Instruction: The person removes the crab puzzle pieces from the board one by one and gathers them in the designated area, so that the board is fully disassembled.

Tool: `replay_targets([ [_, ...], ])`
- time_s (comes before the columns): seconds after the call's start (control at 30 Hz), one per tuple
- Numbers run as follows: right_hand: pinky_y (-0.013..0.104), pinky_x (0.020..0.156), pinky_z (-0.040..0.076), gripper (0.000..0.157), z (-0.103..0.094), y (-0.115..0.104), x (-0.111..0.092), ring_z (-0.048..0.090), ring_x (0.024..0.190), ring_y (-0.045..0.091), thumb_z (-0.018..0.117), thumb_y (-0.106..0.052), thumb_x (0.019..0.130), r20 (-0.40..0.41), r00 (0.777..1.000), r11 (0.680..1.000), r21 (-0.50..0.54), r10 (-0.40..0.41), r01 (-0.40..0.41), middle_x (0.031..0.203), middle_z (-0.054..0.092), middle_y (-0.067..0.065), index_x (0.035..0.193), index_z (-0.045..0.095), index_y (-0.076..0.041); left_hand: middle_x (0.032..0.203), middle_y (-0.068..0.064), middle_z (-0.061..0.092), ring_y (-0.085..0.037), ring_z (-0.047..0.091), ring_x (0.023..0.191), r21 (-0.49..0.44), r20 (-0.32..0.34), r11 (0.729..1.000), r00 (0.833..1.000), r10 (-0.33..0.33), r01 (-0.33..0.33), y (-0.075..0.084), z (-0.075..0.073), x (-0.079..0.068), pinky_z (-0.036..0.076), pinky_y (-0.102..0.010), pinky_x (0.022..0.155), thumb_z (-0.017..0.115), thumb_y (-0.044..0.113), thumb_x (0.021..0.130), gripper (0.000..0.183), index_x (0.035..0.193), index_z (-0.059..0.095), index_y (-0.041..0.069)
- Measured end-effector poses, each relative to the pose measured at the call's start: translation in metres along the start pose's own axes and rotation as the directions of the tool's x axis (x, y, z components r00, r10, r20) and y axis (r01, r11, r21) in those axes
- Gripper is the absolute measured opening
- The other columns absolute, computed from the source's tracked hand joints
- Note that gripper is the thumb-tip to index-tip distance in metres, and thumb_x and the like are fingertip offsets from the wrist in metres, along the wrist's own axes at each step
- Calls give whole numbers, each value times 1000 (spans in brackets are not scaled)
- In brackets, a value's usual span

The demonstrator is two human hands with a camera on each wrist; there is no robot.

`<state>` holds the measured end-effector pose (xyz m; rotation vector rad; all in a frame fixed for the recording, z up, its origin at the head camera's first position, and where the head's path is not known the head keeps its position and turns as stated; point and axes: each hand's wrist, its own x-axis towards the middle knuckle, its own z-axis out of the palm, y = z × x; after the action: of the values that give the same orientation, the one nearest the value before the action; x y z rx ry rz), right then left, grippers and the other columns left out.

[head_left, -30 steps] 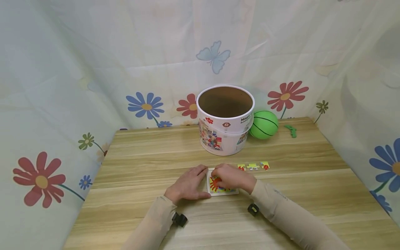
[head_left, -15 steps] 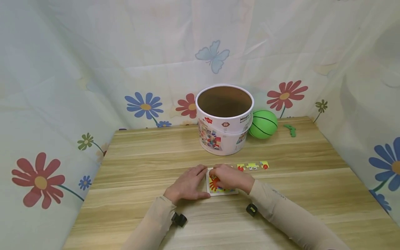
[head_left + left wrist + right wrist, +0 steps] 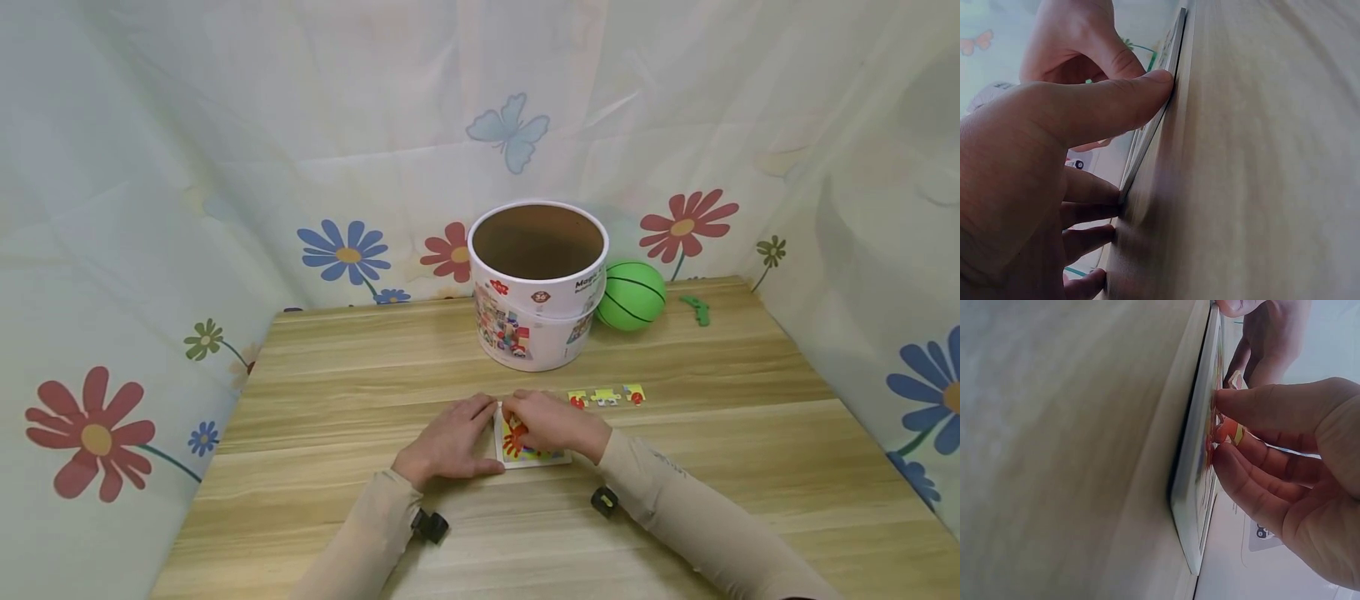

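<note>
In the head view, a small square jigsaw puzzle board (image 3: 540, 465) with a pale rim and a red and yellow picture lies on the table. My left hand (image 3: 452, 442) holds its left side, with thumb and forefinger at the two left corners. Over the board, my right hand (image 3: 557, 425) pinches a red and yellow puzzle piece (image 3: 1239, 434) between thumb and fingers. In the right wrist view the thumb and a fingertip come right down to the picture. The hand hides the right part of the board in the head view.
Several loose puzzle pieces (image 3: 606, 397) lie in a row right of the board. Behind stands a white bucket (image 3: 517, 337) with a handle, touching or near a green ball (image 3: 632, 297). A small green toy (image 3: 697, 310) lies at the back right. Flowered curtains (image 3: 345, 183) surround the table.
Both hands stay almost in place. Under my right fingers, the red part of the picture looks slightly shifted and tilted compared with before.
</note>
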<state>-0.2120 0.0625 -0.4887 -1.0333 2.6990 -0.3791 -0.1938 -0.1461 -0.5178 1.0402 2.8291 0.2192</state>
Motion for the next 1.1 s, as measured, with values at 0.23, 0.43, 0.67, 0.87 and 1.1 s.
replay_targets([
  [0.23, 22, 61, 46, 28, -1, -1, -1, 53, 72, 9, 78, -26, 81, -19, 1000, 1000, 2, 2, -2, 89, 57, -5, 102, 62, -16, 154, -9, 35, -25, 32, 143, 4, 2, 1000, 1000, -1, 1, 0, 0, 0, 27, -42, 119, 62, 68, 81, 97, 150, 36, 4],
  [0.43, 21, 55, 42, 26, -1, -3, 1, 51, 65, 8, 78, -33, 81, -31, 999, 1000, 11, 7, -7, 80, 56, -5, 93, 61, -18, 153, -9, 36, -25, 33, 142, 10, -7, 1000, 1000, 5, -5, 0, 0, -1, 28, -42, 119, 62, 68, 81, 97, 149, 37, 4],
  [0.67, 19, 50, 39, 27, -1, -1, 1, 47, 61, 7, 78, -33, 81, -69, 997, 999, 4, -40, 40, 74, 55, -4, 88, 59, -15, 152, -8, 36, -24, 33, 142, 22, -9, 1000, 1000, 8, -8, -1, 2, 0, 28, -42, 119, 62, 69, 80, 97, 149, 38, 4],
  [0.87, 20, 51, 39, 25, -1, 4, 0, 47, 61, 6, 78, -31, 80, -111, 990, 996, 23, -81, 84, 73, 58, -3, 87, 60, -15, 152, -8, 36, -24, 33, 142, 27, -11, 1000, 1000, 8, -7, -1, 3, 0, 28, -41, 119, 62, 69, 80, 97, 149, 38, 4],
  [1.1, 20, 58, 45, 24, -1, 9, -1, 53, 67, 6, 79, -30, 79, -139, 986, 993, 61, -90, 100, 77, 61, -5, 88, 63, -15, 152, -8, 36, -24, 33, 142, 26, -14, 1000, 1000, 7, -6, -2, 3, 0, 28, -41, 119, 62, 69, 81, 97, 149, 38, 4],
])
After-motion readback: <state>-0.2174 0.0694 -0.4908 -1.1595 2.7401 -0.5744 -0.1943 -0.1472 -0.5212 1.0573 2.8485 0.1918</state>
